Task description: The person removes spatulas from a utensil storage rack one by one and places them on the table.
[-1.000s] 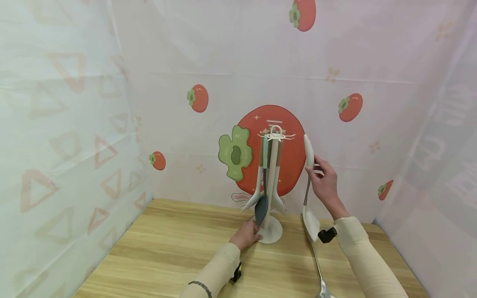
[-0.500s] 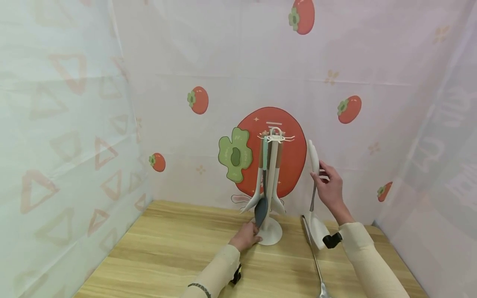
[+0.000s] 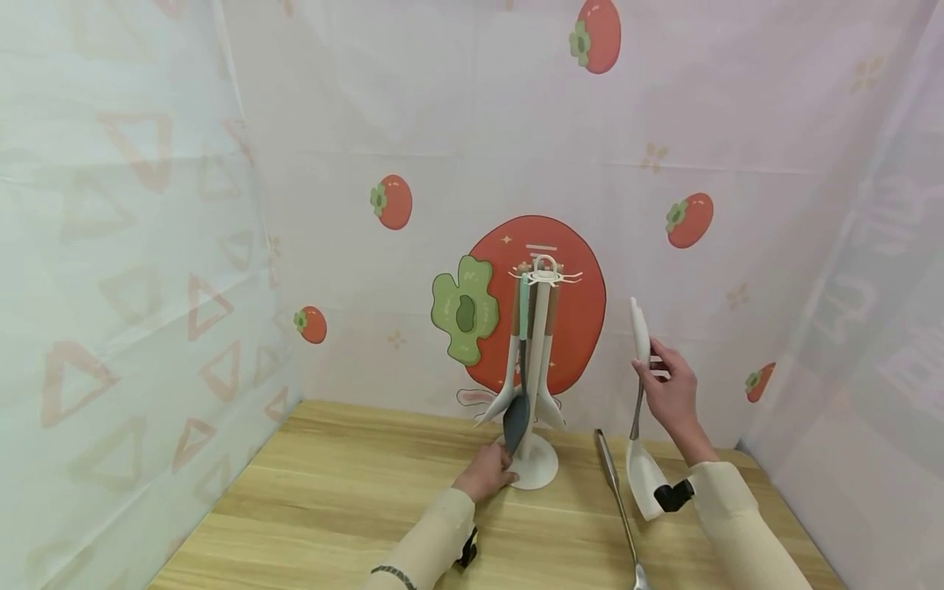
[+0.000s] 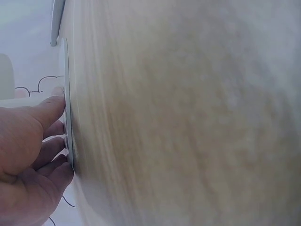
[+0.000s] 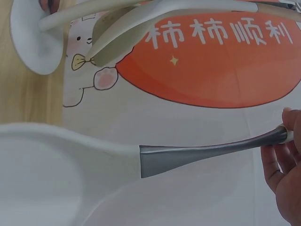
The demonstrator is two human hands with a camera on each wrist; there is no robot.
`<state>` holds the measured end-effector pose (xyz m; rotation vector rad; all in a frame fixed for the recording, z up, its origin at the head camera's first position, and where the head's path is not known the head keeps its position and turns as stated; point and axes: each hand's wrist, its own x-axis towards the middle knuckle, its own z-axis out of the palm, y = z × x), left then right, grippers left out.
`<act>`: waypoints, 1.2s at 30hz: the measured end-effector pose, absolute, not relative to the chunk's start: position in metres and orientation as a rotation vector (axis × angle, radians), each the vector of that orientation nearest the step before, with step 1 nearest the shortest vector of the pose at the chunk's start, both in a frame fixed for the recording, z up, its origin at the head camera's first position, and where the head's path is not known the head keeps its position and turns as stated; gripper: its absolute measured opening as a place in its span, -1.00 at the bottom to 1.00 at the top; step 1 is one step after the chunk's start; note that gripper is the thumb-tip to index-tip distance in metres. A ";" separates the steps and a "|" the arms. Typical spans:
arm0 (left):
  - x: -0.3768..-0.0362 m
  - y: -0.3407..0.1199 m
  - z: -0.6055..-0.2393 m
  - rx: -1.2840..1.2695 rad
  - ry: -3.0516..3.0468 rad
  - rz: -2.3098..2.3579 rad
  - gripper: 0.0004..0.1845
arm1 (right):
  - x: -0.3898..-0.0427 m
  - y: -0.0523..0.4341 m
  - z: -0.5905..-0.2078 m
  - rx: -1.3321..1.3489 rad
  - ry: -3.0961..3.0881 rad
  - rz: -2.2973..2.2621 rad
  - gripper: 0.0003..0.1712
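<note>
A white spatula (image 3: 643, 479) with a grey neck stands nearly upright, its blade down. My right hand (image 3: 669, 389) pinches it at the white handle; the neck (image 5: 211, 153) shows clearly in the right wrist view. To its left is a white utensil rack (image 3: 541, 360) with a hooked top. White utensils with brown handles and a dark spoon (image 3: 517, 419) with a mint handle hang from it. At the round base (image 3: 537, 467) sits my left hand (image 3: 483, 474). In the left wrist view its thumb and bent fingers hold the base's rim (image 4: 68, 94).
A long metal utensil (image 3: 618, 500) lies on the wooden table (image 3: 317, 500) right of the rack, its lower end cut off by the frame. Printed cloth walls (image 3: 442, 106) enclose the table at the back and both sides.
My right hand has carried the spatula rightward and down, away from the rack, and more of the metal utensil's upper end now shows. My left hand has stayed at the rack's base.
</note>
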<state>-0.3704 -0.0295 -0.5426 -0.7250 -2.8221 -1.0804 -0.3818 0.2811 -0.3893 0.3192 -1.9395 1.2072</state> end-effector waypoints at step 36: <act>-0.368 -0.030 -0.540 -0.717 -2.802 -1.122 -0.48 | -0.360 0.322 -0.425 0.136 -2.078 1.132 -0.39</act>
